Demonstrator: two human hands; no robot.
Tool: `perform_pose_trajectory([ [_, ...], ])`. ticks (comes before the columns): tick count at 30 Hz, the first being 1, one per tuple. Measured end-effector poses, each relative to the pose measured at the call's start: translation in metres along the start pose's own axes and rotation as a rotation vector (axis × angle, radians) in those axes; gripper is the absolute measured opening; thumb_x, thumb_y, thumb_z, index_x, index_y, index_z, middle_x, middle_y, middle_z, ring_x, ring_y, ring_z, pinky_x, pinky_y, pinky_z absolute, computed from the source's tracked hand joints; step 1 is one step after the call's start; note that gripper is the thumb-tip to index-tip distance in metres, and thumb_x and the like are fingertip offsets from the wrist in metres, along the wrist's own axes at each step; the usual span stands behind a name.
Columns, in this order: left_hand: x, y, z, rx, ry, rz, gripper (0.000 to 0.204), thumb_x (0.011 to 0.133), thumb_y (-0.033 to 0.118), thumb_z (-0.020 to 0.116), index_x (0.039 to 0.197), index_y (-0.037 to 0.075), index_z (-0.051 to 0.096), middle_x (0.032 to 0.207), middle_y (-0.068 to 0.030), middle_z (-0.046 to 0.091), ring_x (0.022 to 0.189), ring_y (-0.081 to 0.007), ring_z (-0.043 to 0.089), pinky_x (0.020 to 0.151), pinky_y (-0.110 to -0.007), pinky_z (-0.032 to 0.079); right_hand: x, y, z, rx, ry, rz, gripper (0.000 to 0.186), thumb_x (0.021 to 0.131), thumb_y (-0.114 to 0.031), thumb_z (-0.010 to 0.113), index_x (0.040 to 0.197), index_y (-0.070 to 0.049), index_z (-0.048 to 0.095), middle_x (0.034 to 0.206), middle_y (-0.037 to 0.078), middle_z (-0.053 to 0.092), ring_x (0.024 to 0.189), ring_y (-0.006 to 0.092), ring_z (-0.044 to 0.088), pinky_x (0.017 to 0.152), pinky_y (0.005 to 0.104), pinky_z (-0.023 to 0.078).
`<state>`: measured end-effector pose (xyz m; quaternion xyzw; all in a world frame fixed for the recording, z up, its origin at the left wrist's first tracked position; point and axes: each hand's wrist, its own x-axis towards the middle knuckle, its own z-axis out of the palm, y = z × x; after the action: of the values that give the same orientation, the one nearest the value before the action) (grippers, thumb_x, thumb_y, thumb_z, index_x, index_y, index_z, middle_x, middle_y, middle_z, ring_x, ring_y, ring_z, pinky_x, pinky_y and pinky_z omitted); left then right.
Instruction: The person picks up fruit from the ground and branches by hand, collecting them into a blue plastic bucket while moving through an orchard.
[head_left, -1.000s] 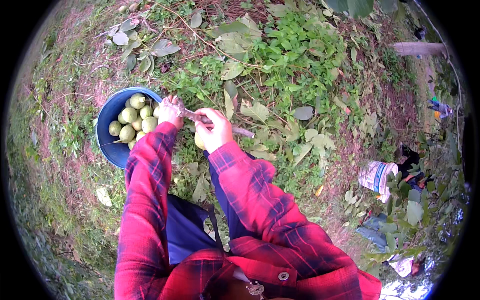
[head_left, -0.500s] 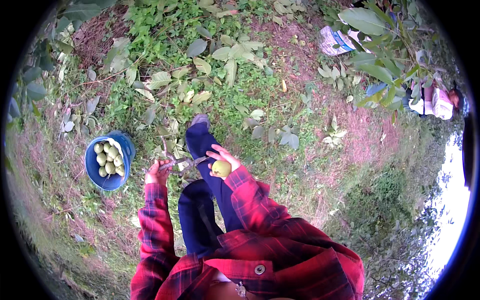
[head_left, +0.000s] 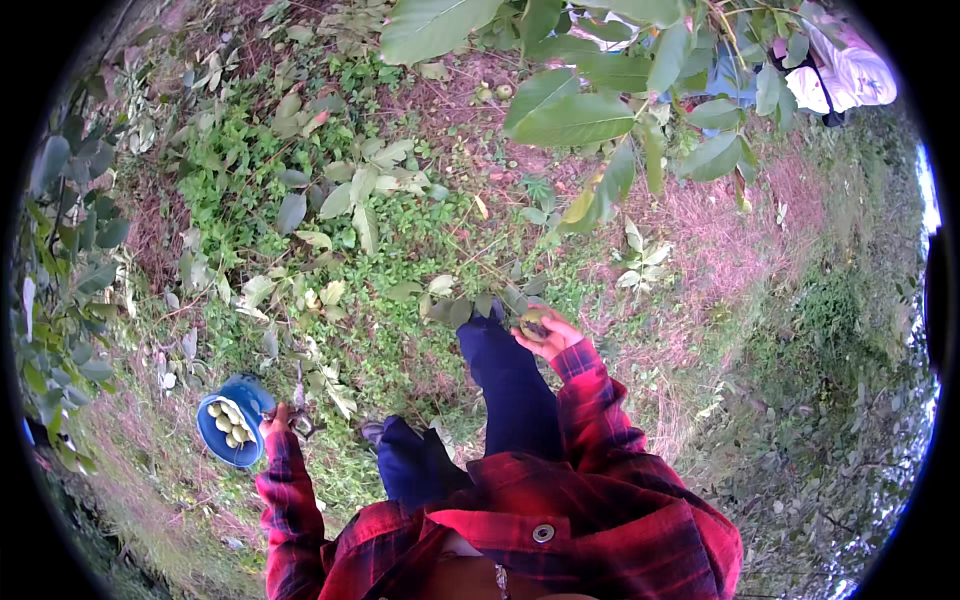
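My right hand (head_left: 557, 338) is closed round a green walnut (head_left: 534, 324), its husk marked by a dark patch, above my stretched-out leg. On the left, my left hand (head_left: 275, 420) grips a crooked stick (head_left: 300, 405), whose forked end shows beyond the fingers. Right beside that hand the blue bucket (head_left: 222, 450) tilts to the left. Several pale green walnuts (head_left: 233, 424) lie inside it, against a whitish lining. Whether the left hand also touches the bucket's rim, I cannot tell.
Leafy branches (head_left: 590, 110) hang at the upper right, others (head_left: 75, 270) along the left edge. Fallen leaves (head_left: 355, 195) and low weeds cover the ground. A few more green fruits (head_left: 494, 92) lie far ahead. A person (head_left: 845, 70) in a pale top is at the far upper right.
My right hand has swung right and forward with the walnut. The left hand and stick have come down beside the bucket, away from the right hand. My view has shifted and my legs have stepped apart.
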<state>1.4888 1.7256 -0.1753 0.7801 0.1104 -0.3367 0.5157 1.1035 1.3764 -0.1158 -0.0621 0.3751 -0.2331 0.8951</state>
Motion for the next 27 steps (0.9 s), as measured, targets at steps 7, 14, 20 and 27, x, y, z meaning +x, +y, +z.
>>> perform_pose_trajectory([
  [7,-0.103,0.075,0.229,0.071,-0.482,-0.111,0.011,0.071,0.01,0.053,0.07,0.0,0.054,0.067,-0.01,0.057,0.057,-0.016,0.054,0.051,-0.026,0.044,-0.08,-0.255,0.042,-0.321,-0.144,-0.195,0.049,0.074,-0.039,0.042,0.102,0.0,0.04,0.081,0.018,0.053,0.053,0.0173,0.051,0.042,0.0226,0.041],
  [14,-0.165,0.158,0.292,0.097,-0.629,-0.152,0.013,0.073,0.011,0.052,0.075,-0.001,0.053,0.071,-0.0114,0.057,0.066,-0.0185,0.055,0.057,-0.028,0.045,0.008,-0.299,0.018,-0.077,0.18,-0.046,0.039,0.072,-0.037,0.049,0.09,-0.003,0.047,0.077,0.014,0.054,0.056,0.021,0.051,0.048,0.0249,0.044],
  [20,-0.148,0.129,0.247,0.289,-0.438,-0.129,0.012,0.07,0.009,0.053,0.074,-0.003,0.053,0.07,-0.0113,0.057,0.06,-0.0178,0.055,0.049,-0.025,0.044,0.225,-0.417,0.0,0.497,0.156,-0.539,0.029,0.074,-0.026,0.05,0.098,-0.012,0.045,0.086,0.008,0.051,0.073,0.026,0.05,0.064,0.0394,0.045],
  [27,-0.188,0.106,0.172,0.255,-0.138,-0.169,0.019,0.068,0.015,0.051,0.069,-0.004,0.055,0.067,-0.0109,0.057,0.058,-0.0178,0.053,0.056,-0.025,0.043,0.243,-0.412,0.104,0.145,-0.029,-0.783,0.039,0.076,-0.012,0.045,0.106,0.008,0.031,0.102,0.024,0.042,0.09,0.0335,0.046,0.075,0.0365,0.044],
])
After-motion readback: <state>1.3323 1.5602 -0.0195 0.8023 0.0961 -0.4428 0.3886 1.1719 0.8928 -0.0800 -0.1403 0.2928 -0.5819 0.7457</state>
